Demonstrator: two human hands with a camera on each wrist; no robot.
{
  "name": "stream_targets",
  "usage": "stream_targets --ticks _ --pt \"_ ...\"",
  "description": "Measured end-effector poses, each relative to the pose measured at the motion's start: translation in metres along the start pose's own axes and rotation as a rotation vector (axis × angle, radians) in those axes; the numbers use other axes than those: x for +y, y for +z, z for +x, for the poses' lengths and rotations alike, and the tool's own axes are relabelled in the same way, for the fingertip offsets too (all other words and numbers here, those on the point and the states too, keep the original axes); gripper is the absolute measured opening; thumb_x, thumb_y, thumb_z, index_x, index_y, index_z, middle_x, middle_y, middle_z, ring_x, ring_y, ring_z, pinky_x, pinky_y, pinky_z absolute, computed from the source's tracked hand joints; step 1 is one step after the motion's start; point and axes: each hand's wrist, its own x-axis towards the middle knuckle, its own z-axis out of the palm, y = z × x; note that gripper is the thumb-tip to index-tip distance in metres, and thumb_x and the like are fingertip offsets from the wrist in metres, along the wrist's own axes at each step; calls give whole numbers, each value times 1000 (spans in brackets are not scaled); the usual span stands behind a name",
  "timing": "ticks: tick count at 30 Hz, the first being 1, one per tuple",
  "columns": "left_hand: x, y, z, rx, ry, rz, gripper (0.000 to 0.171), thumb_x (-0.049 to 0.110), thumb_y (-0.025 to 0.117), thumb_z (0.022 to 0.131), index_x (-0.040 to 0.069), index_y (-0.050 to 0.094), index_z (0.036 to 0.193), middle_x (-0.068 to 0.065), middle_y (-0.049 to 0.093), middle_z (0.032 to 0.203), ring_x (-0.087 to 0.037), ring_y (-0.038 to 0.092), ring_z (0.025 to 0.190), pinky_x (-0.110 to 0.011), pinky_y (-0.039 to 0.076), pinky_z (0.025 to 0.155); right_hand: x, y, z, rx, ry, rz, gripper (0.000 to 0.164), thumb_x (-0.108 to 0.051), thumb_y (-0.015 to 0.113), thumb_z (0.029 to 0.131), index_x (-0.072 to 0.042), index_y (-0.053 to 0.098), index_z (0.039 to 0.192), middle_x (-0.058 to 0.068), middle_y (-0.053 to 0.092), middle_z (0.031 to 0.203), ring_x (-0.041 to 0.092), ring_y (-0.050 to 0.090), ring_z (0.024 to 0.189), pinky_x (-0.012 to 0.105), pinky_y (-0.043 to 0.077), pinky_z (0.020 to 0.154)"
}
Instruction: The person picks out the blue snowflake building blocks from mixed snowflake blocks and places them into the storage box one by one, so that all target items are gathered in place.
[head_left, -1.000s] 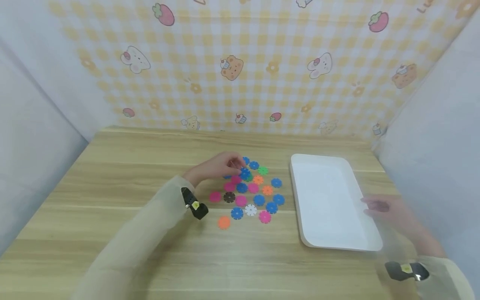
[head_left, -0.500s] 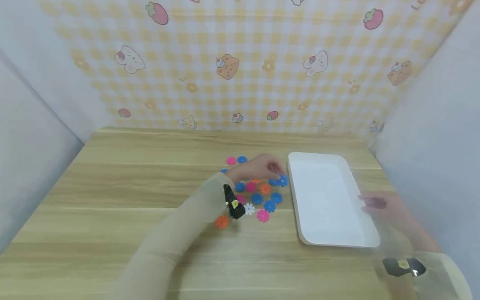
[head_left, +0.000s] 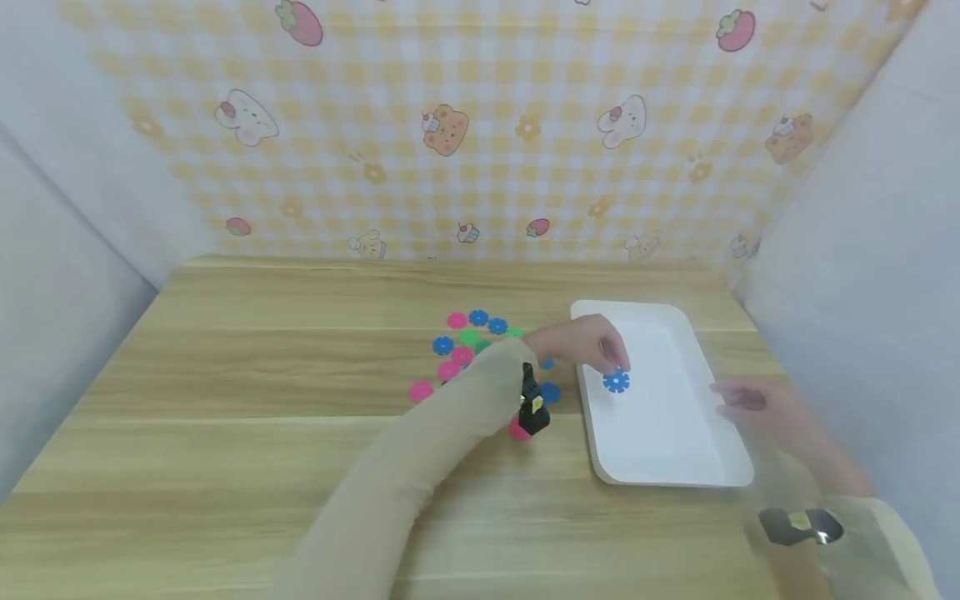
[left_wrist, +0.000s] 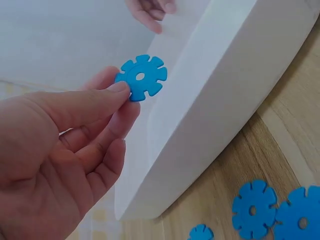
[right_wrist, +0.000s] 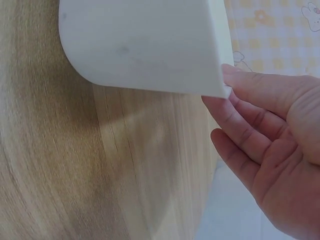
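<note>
the blue disc (left_wrist: 150,76) was over the white tray (head_left: 675,433), nipped at its edge by the thumb and fingers of the left hand (head_left: 587,340). it had just changed place: a second earlier hand and disc were above the loose discs (head_left: 422,392), half a second earlier they were just beside the tray, and now they had crossed its rim. for the work in hand that seemed to mean the carry across was all but done, with the disc not yet let go. the right hand (head_left: 765,417) had stayed at the opposite rim, pinching it, probably to steady the tray on the desk (head_left: 225,475).

the head view gave the whole layout, but the left sleeve (head_left: 442,433) covered part of the spread, and how high the disc hung could not be told there. the left wrist view made the pinch plain (even the notches and centre hole showed), with the disc apart from the tray's wall and neighbouring blue discs (left_wrist: 262,200) lying outside it. the right wrist view settled what the head view left vague: thumb on one side of the rim, a finger on the other, and a faint smudge (right_wrist: 123,50) on the outer wall
</note>
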Motion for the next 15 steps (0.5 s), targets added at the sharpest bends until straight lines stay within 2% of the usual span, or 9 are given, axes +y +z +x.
stream_targets --ticks 4,8,11,15 --pt "6 6 12 -55 -61 7 15 -5 63 81 3 69 93 -1 67 89 -9 59 83 -14 45 73 0 1 0 18 -37 9 37 -12 67 82 6 58 114 23 63 101 -8 53 81 16 48 68" --pt "8 8 18 -113 -131 69 18 -6 64 79 6 71 90 2 66 85 -8 58 81 -14 45 70 1 2 0 23 -47 13 35 -11 66 83 5 59 114 23 63 100 -9 53 81 17 48 68" --pt "8 9 19 -153 -145 129 21 -8 63 78 7 71 89 3 66 86 -9 57 82 -15 45 70 3 3 1 14 -35 21 36 -11 66 84 6 58 115 25 62 102 -9 52 82 18 48 68" --pt "5 13 20 -171 -180 217 22 -7 63 78 10 72 87 4 66 89 -9 56 84 -15 45 70 5 2 1 11 -20 24 37 -11 66 84 6 57 116 25 61 105 -6 54 83 18 48 69"
